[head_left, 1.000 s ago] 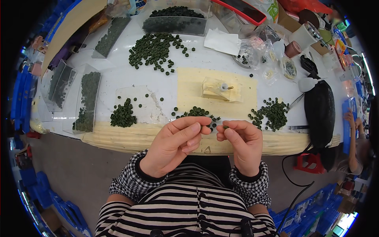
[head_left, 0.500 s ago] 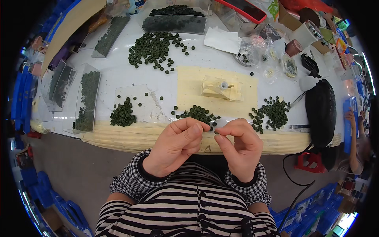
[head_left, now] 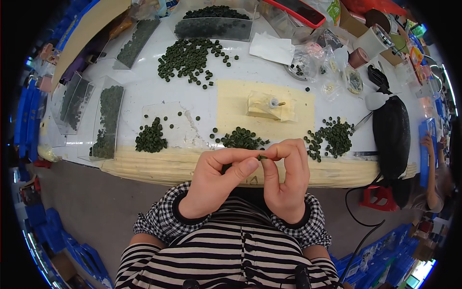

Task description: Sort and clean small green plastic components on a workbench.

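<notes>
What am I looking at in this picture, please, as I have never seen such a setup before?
There is no machine here: these are a person's bare left hand and right hand, in checked cuffs. The picture comes from a wide fisheye camera worn on the head and looking down, so straight edges bend. On the white table lie heaps of small dark-green discs, with clear bins of similar pieces beyond and to the left. A small block sits on a yellow sheet. The hands meet fingertip to fingertip, their grip on one small green piece, partly hidden.
</notes>
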{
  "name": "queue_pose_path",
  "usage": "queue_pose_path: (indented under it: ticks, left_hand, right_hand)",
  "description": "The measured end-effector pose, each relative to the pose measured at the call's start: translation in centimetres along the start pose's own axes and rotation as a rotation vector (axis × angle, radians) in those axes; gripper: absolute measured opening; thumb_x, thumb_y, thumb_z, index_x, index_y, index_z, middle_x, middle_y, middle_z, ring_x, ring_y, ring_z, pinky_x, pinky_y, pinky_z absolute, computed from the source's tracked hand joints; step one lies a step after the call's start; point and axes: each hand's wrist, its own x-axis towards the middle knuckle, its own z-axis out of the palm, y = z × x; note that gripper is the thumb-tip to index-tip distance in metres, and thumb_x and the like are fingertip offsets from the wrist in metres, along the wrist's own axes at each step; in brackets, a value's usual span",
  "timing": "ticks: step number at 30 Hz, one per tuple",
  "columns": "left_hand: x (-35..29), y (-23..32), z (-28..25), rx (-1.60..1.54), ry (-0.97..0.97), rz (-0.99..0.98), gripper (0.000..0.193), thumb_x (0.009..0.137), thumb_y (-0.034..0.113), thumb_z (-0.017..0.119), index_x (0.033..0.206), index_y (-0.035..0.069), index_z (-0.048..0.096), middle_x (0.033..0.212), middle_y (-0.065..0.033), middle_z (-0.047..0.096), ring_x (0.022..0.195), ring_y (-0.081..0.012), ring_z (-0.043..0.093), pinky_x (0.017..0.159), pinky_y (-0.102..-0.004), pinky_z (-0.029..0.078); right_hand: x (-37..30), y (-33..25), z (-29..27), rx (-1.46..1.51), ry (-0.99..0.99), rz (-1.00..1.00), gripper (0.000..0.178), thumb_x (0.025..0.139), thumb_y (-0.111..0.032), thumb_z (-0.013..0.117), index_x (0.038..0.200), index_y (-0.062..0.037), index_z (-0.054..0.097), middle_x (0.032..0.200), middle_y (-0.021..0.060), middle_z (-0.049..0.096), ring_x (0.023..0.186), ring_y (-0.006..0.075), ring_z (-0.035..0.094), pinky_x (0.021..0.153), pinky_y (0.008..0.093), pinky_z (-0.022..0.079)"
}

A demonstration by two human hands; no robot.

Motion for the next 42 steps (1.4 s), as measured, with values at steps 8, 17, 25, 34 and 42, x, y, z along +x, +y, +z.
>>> queue_pose_path:
  ticks: [8,17,25,34,42]
  left_hand:
    - [0.1,-0.4,-0.5,0.410,0.029,0.390,0.026,0.080,0.001,0.072,0.106,0.004,0.071,0.059,0.0085,0.039,0.056,-0.0015,0.033,0.052,-0.0196,0.028]
    - [0.1,-0.6,-0.2,0.115,0.028,0.228,0.019,0.084,0.000,0.070,0.102,0.003,0.071,0.057,0.0098,0.036,0.056,-0.0007,0.033,0.054,-0.0168,0.030]
    - [0.3,-1.2,-0.2,0.080,0.049,0.250,0.018,0.084,0.000,0.070,0.102,0.001,0.071,0.059,0.0103,0.038,0.056,0.0006,0.033,0.053,-0.0158,0.029]
    - [0.2,-1.1,-0.2,0.127,0.102,0.241,0.015,0.084,0.000,0.070,0.099,0.001,0.070,0.059,0.0106,0.038,0.055,0.0007,0.034,0.053,-0.0158,0.030]
    - [0.2,-0.5,-0.8,0.612,0.097,0.613,0.017,0.080,-0.001,0.073,0.097,0.001,0.072,0.056,0.0087,0.038,0.054,-0.0014,0.034,0.052,-0.0176,0.029]
  right_hand:
    - [0.1,-0.2,-0.5,0.140,-0.043,0.068,0.011,0.082,0.004,0.063,0.092,0.0013,0.058,0.085,0.0112,0.055,0.072,0.0199,0.054,0.063,0.0274,0.047]
    - [-0.4,0.0,-0.6,0.301,0.037,0.156,0.014,0.076,0.006,0.071,0.087,0.0014,0.066,0.083,0.0079,0.059,0.074,0.0149,0.057,0.065,0.0249,0.046]
    - [-1.0,-0.1,-0.1,0.586,0.044,0.391,0.014,0.078,0.007,0.069,0.091,0.0026,0.068,0.085,0.0057,0.060,0.077,0.0119,0.055,0.071,0.0229,0.043]
    - [-1.6,0.2,0.1,0.545,0.036,0.310,0.023,0.079,0.008,0.068,0.101,0.0012,0.070,0.083,0.0045,0.060,0.074,0.0111,0.053,0.067,0.0224,0.042]
    - [-1.6,0.3,-0.5,0.365,-0.008,0.118,0.028,0.077,0.008,0.070,0.104,-0.0008,0.071,0.080,0.0053,0.059,0.069,0.0119,0.052,0.059,0.0221,0.041]
